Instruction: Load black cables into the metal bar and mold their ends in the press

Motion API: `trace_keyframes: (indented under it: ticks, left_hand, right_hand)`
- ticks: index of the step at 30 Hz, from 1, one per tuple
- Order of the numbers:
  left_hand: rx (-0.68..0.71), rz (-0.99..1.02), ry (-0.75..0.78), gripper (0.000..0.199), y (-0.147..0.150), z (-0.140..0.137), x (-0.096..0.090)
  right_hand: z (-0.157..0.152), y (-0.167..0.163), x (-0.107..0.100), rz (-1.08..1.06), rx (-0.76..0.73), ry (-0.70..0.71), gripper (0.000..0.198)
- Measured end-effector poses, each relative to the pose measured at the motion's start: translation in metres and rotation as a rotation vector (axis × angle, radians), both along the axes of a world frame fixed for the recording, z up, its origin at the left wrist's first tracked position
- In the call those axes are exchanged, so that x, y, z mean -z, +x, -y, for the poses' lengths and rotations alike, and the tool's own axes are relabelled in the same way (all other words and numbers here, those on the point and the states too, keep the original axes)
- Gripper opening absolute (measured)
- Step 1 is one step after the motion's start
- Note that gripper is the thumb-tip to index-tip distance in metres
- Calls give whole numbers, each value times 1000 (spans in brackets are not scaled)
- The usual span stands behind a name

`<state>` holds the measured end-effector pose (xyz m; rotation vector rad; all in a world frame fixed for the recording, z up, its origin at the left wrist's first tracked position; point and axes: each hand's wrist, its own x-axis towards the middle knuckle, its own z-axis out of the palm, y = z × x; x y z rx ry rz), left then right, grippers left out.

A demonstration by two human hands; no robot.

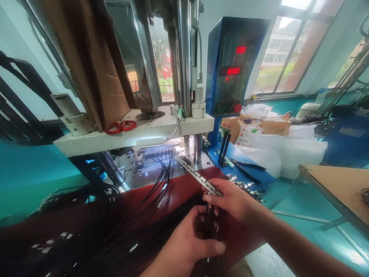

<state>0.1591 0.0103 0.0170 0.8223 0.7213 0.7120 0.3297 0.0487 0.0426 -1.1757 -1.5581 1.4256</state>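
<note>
My right hand (233,198) pinches the near end of a slotted metal strip (193,174), which points up and away toward the press. Just below it, my left hand (187,242) curls around a bundle of black cables (210,223) that hangs down under the strip. Whether cable ends sit in the strip's slots is too small to tell. Beyond the strip's far end, several black cables (165,175) with metal connectors run out of the lit mold (155,161) on the press bed. More black cables (95,234) are heaped on the dark red table at the left.
Above the mold sits the press's white plate (190,125), bearing red-handled scissors (120,127) and cardboard (95,69). A blue control box (236,65) rises behind. Pliers (248,166) and metal connectors (242,186) lie on the right, near white bags (300,154) and another table (340,188).
</note>
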Motion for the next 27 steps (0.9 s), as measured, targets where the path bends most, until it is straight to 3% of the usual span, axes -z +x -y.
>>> trace_keyframes:
  ticks: [2, 6, 14, 21, 27]
  left_hand:
    - [-10, -46, 69, 61, -2, 0, 9]
    - [-92, -191, 207, 48, -1, 4, 20]
    - [-249, -589, 472, 20, 12, 11, 17]
    - [-317, -673, 555, 8, 19, 14, 0]
    - [-358, -631, 538, 9, 2, 6, -22]
  right_hand:
    - [-1, 1, 3, 4, 6, 1, 14]
    - [-4, 0, 5, 26, -15, 6, 14]
    - [-4, -3, 0, 36, 26, 29, 10]
    - [-6, -2, 1, 58, 10, 58, 9]
    - [-5, -1, 0, 88, 14, 74, 9]
